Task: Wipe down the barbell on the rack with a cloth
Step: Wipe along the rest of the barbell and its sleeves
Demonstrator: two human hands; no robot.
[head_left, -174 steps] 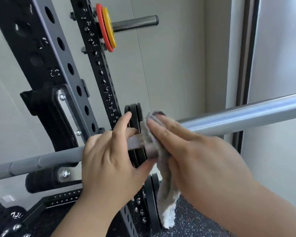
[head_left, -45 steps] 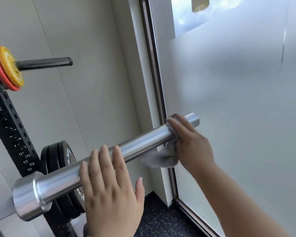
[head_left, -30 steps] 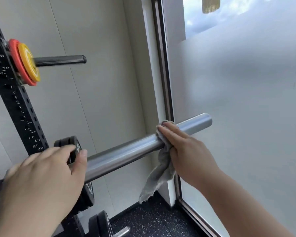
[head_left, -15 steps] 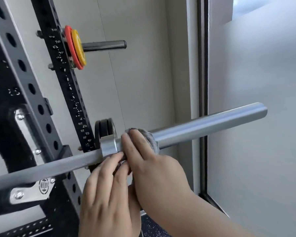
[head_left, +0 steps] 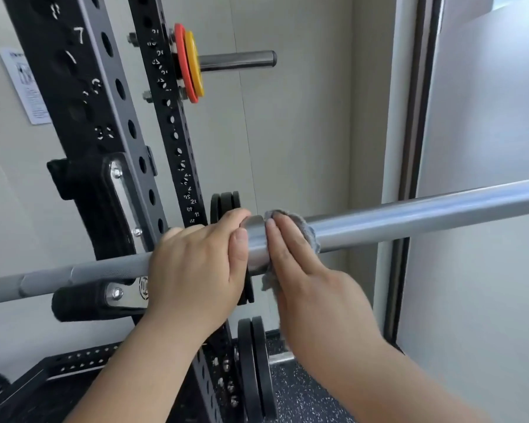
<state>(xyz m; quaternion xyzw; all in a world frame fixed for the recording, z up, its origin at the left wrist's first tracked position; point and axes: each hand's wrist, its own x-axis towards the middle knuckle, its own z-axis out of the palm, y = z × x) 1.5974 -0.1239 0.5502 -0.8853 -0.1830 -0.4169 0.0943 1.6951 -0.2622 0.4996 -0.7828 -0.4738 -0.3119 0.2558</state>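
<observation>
Head view: left hand [head_left: 196, 267] grips barbell [head_left: 409, 221], right hand [head_left: 312, 288] holds cloth [head_left: 309, 229] around it.

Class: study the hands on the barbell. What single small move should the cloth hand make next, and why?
Probably slide the cloth rightward along the barbell. The right hand presses it onto the bar just right of the collar. The left hand grips the bar beside the collar, seemingly steadying it. A long bare stretch of bar lies to the right.
</observation>
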